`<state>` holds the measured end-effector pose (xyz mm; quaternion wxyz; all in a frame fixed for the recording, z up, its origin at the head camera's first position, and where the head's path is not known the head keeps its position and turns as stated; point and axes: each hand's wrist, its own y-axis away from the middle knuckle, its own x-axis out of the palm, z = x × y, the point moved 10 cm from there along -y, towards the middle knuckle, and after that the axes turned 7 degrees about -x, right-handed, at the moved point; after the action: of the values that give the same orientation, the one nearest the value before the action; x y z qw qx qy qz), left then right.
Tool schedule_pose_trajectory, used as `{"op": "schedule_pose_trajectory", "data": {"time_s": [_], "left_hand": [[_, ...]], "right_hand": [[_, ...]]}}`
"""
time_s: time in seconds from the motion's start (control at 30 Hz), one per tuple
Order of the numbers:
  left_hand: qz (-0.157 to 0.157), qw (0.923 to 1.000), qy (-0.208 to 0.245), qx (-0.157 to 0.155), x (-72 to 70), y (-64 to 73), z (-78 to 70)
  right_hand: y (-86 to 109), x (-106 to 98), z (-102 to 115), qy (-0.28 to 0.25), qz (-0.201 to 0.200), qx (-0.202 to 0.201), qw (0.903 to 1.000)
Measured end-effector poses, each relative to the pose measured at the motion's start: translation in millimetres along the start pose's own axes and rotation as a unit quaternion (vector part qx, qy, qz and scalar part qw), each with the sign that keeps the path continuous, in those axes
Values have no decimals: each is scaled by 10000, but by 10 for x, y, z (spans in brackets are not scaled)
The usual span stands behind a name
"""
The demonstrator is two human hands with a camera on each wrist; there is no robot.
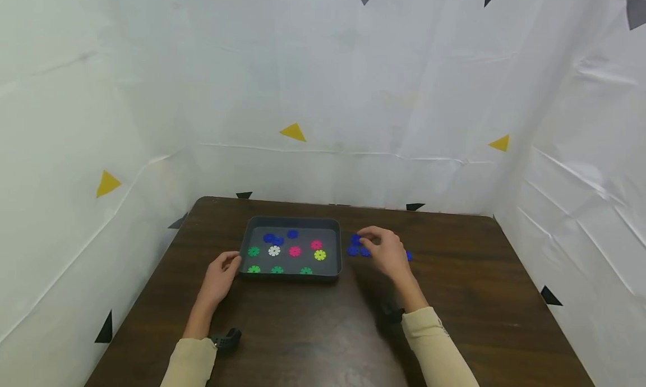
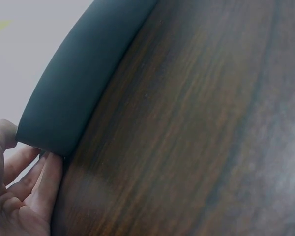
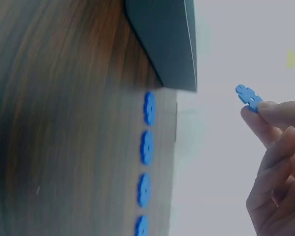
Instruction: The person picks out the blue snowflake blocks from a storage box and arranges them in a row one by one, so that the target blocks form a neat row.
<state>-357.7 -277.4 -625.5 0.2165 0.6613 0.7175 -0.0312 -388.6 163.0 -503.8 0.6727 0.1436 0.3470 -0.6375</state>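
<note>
My right hand (image 1: 387, 253) pinches a small blue flower-shaped disc (image 3: 247, 96) between thumb and fingertip, raised to the right of the tray. Below it, several matching blue discs (image 3: 146, 147) lie in a row on the table beside the tray. My left hand (image 1: 220, 275) holds the dark grey tray (image 2: 73, 83) at its front left corner, with the thumb at the rim and the fingers against the wall. Inside the tray lie blue discs (image 1: 292, 234), green discs (image 1: 254, 252), a white disc (image 1: 274, 251), pink discs (image 1: 295, 252) and a yellow disc (image 1: 320, 255).
The tray stands near the back of a dark brown wooden table (image 1: 313, 331). White sheeting (image 1: 343, 95) with yellow and dark triangles hangs behind the table and along both sides. Each wrist carries a dark strap, the left strap (image 1: 227, 340) plainly visible.
</note>
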Motion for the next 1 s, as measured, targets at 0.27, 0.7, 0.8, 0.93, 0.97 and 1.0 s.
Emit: {"op": "schedule_pose_trajectory", "data": {"time_s": [0.27, 0.7, 0.8, 0.93, 0.97, 1.0], "left_hand": [[-41, 10000, -53, -72, -10, -2, 15], [-115, 9998, -173, 60, -14, -3, -26], [-139, 9997, -186, 106, -6, 4, -33], [-170, 9995, -217, 155, -1, 12, -33], [-185, 9994, -231, 153, -3, 11, -29], [-196, 9994, -241, 157, -6, 9, -27]], "right_hand": [[127, -323, -411, -988, -275, 295, 9943], [387, -752, -1121, -1123, -719, 1529, 9792], [457, -806, -1254, -1009, -755, 1755, 9764], [533, -845, -1394, -873, -763, 1979, 9733], [546, -853, -1429, -845, -773, 2032, 9724], [556, -857, -1461, -816, -755, 2079, 9718]]}}
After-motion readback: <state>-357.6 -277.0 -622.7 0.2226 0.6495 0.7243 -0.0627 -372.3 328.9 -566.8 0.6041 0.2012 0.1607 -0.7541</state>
